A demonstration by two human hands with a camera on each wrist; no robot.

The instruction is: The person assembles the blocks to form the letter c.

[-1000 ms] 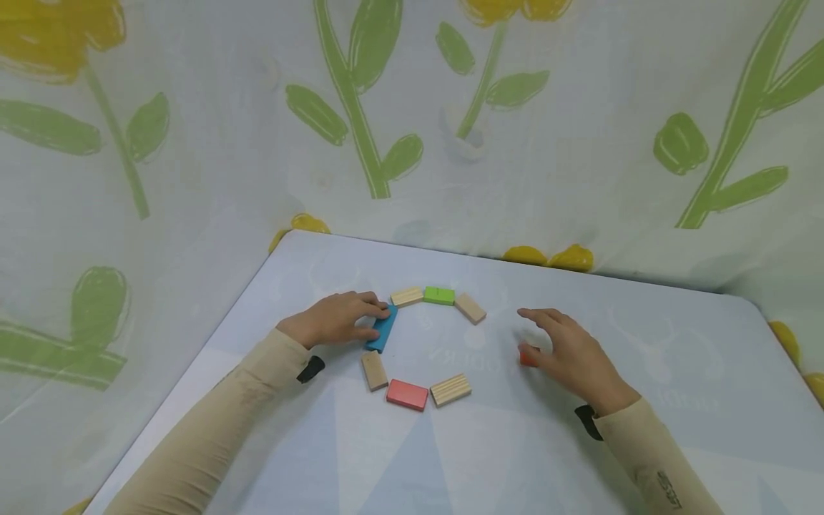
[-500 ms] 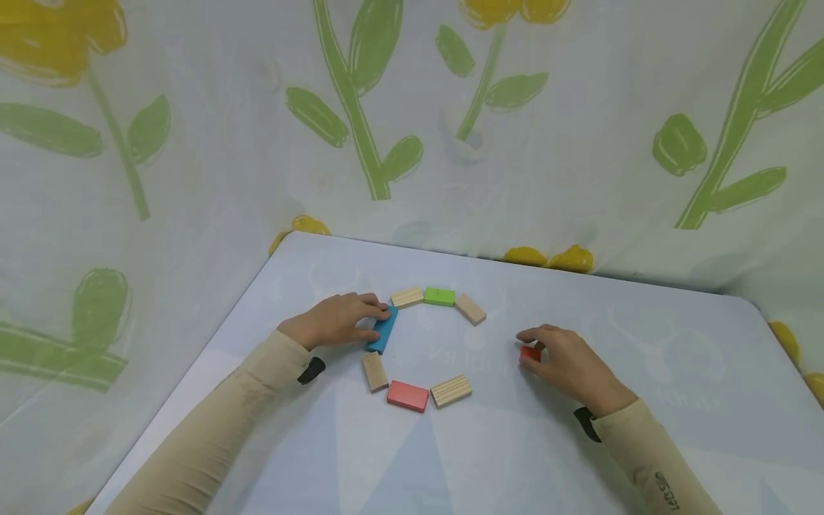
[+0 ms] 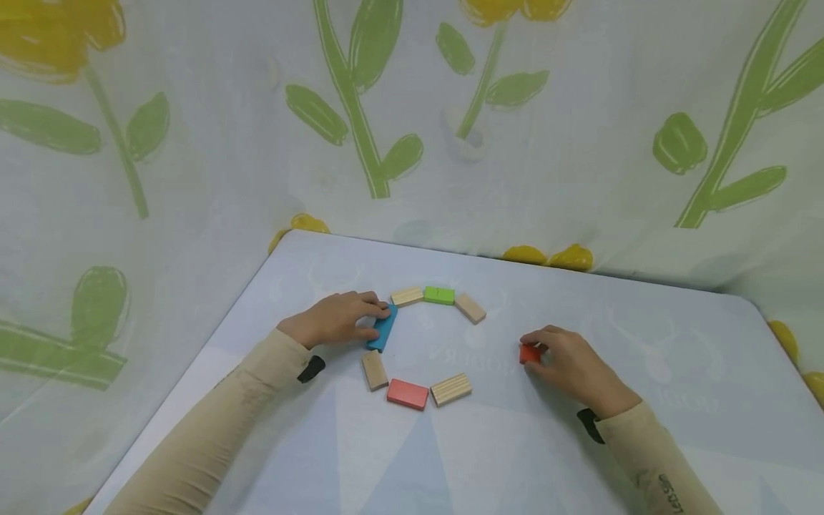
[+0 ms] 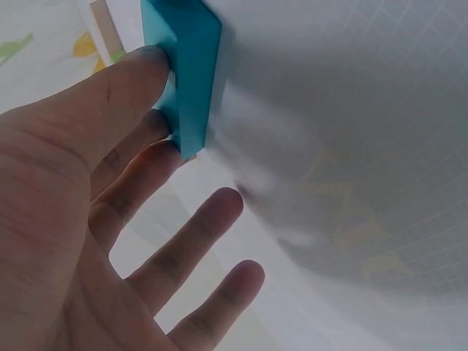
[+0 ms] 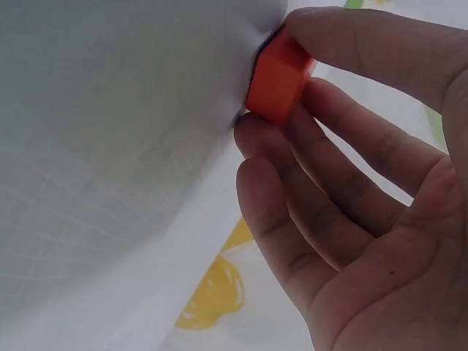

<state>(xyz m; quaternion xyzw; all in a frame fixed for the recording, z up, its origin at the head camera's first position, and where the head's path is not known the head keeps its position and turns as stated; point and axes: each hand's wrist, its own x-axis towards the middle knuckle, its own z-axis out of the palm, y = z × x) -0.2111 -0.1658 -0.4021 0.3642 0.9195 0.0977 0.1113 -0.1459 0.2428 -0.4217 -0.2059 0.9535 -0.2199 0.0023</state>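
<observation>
My left hand [image 3: 337, 318] pinches a long blue block [image 3: 384, 329] lying at the left side of a ring of blocks. In the left wrist view, thumb and fingertips meet the blue block [image 4: 191, 73], while two fingers stretch away from it. Out to the right, my right hand [image 3: 576, 368] grips a small orange-red block [image 3: 530, 353] on the table. The right wrist view has this orange-red block [image 5: 279, 79] between thumb and fingers, its far end hidden by the thumb.
Round the ring lie a plain wood block [image 3: 408, 297], a green block [image 3: 439, 295], a tan block [image 3: 471, 308], a lower-left wood block [image 3: 375, 370], a pinkish-red block [image 3: 408, 394] and a striped wood block [image 3: 451, 389]. A flower-printed curtain [image 3: 547, 179] hangs behind the white table [image 3: 676, 343].
My right hand's raised fingers have come down and closed around the orange-red block, which stays about where it was. My left hand and the blue block have kept their place.
</observation>
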